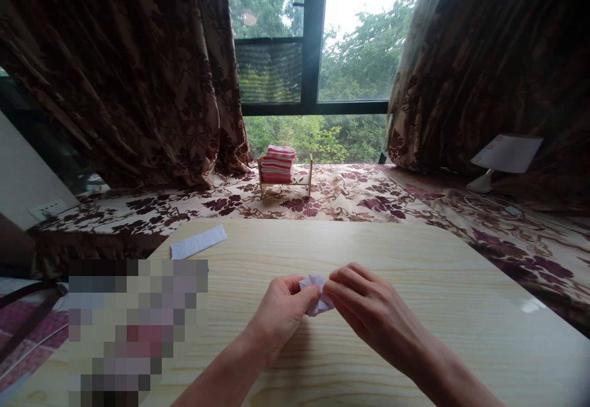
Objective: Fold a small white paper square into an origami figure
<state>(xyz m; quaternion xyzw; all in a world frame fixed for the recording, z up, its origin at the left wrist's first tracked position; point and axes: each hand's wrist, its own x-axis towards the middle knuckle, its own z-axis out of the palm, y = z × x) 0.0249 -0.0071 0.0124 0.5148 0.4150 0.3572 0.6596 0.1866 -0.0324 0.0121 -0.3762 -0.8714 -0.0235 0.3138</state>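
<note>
A small piece of folded white paper (314,306) is held between both hands above the light wooden table (437,272). My left hand (286,304) pinches its left side, with the thumb lying across the front. At the paper's right edge, my right hand (364,293) is closed, its fingertips pressed together on the paper. Several creases and overlapping flaps show on the paper, but the fingers cover part of it.
A printed paper strip (199,242) lies at the table's back left. Pixelated blocks hide the front left. Beyond the table, a small wooden rack (310,176) holds folded red-and-white cloths (278,164). A white lamp (507,154) stands at the right, by the curtain (437,87).
</note>
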